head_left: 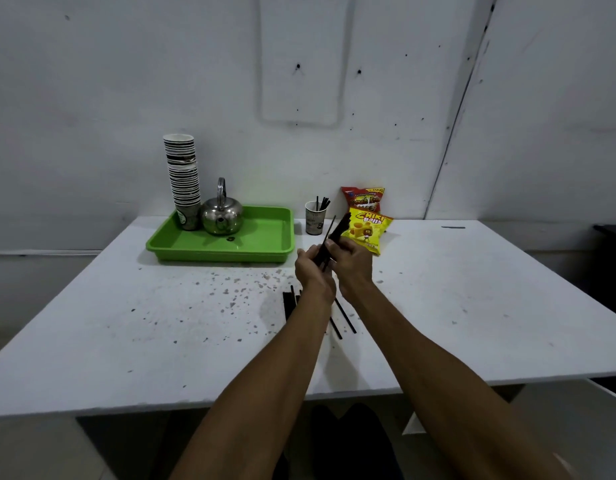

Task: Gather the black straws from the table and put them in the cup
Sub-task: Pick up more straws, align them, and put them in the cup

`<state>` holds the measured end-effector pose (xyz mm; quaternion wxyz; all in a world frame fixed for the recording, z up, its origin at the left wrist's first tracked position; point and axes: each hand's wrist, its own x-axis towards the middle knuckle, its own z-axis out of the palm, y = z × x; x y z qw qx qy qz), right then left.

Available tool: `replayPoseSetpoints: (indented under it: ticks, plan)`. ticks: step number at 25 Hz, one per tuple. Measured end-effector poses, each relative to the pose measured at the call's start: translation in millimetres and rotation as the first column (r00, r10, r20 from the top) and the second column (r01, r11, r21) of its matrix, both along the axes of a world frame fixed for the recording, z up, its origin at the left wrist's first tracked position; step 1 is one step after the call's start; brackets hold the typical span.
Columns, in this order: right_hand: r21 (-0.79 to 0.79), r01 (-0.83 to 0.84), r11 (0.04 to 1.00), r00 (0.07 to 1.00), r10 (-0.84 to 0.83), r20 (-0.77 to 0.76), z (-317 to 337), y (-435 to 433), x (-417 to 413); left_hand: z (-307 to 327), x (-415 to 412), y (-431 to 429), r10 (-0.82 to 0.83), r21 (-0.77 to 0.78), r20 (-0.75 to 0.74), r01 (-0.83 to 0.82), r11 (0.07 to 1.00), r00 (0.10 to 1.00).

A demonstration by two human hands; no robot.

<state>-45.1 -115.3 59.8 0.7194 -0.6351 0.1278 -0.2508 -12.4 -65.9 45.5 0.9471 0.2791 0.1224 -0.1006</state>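
Observation:
My left hand [311,268] and my right hand [351,261] are pressed together above the table's middle, both closed around a bundle of black straws [337,230] that tilts up toward the far right. More loose black straws [344,315] lie on the white table [126,323] under my forearms, partly hidden. A paper cup [315,218] stands upright at the back of the table, just beyond the held bundle, with a few black straws sticking out of it.
A green tray [258,244] at the back left holds a steel kettle [222,214] and a tall stack of paper cups [183,178]. Two snack bags [367,216] lean by the wall right of the cup. Another black straw [453,227] lies far right.

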Motion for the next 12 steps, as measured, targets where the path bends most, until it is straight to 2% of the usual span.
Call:
replayPoseSetpoints:
  ticks: [3, 8, 12]
  plan:
    - [0.014, -0.037, 0.999, 0.999, 0.037, 0.008, -7.4, -3.1, -2.0, 3.4, 2.1, 1.7, 0.035, 0.038, -0.003, -0.035, 0.999, 0.999]
    - [-0.108, -0.099, 0.989, 0.995, 0.1, -0.001, -9.9, 0.4, -4.5, 1.5, -6.3, 4.7, 0.042, 0.309, -0.025, -0.032, 0.951, 0.999]
    - [-0.146, -0.127, 0.981, 0.992, 0.129, 0.003, -12.5, -2.8, -7.4, -3.5, -5.0, 6.1, 0.027, 0.428, -0.008, -0.021, 0.903, 1.0]
